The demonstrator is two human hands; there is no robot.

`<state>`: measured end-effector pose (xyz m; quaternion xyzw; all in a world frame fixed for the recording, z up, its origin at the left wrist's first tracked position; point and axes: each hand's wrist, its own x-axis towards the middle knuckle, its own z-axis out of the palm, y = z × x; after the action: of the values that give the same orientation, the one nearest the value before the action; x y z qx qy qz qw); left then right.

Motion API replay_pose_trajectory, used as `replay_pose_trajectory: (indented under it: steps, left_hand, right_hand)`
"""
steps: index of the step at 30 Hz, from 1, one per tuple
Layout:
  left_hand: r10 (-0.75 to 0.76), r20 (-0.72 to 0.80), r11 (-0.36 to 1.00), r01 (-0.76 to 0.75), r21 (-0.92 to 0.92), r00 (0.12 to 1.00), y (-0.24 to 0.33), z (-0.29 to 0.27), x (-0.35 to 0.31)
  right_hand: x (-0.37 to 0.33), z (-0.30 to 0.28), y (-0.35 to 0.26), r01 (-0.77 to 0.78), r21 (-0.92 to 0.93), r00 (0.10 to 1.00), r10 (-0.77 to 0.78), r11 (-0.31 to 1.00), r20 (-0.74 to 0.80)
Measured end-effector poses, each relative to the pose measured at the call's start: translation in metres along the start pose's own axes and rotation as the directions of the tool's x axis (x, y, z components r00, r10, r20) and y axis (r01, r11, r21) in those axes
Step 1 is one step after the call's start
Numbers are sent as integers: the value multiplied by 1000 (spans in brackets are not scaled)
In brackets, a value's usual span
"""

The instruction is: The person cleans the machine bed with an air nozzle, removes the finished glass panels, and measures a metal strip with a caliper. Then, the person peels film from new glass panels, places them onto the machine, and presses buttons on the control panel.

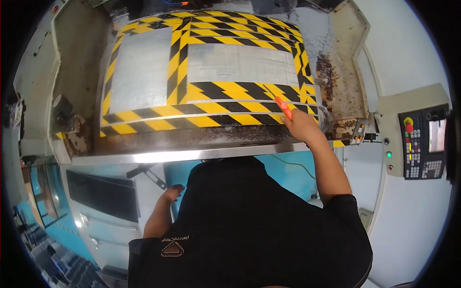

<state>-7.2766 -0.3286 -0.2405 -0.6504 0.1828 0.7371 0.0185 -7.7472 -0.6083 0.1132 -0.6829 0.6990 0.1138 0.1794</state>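
Observation:
My right hand [303, 127] is closed around a slim orange tool [283, 107] that points up and to the left. Its far end lies over the striped tape near the right front corner of the metal bed; its exact kind does not show. Yellow and black hazard tape [230, 90] runs in bands around two bare silver plates, a left one [140, 72] and a wider right one [240, 63]. Low beside my body, well away from the bed, my left hand [174, 193] hangs with loosely bent fingers and nothing visible in them.
A bright metal ledge [192, 154] crosses between my body and the bed. Rust-stained machine walls rise on both sides. At the right stands a control panel [422, 141] with keys, a screen and a red knob. A white cabinet with handles [108, 223] is at lower left.

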Motion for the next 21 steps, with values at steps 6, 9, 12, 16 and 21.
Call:
replay_pose_trajectory:
  steps: [6,9,12,16,21]
  left_hand:
    - [24,-16,995,-23,98,1000,45,-4,-19]
    - [104,-35,994,-102,44,994,23,-19,-3]
    - [96,-23,993,-94,74,995,22,-21,0]
    - [50,-107,994,-40,97,993,28,-13,-11]
    - [61,-94,988,-47,149,994,45,-6,-31]
  right_hand:
    - [14,11,78,-188,16,982,188,982,5]
    - [27,6,105,-239,27,971,239,971,-23]
    - [49,5,125,-458,380,888,401,804,224]
    - [74,21,78,-406,398,914,370,823,167]
    - [78,44,-91,144,135,984,-156,980,81]
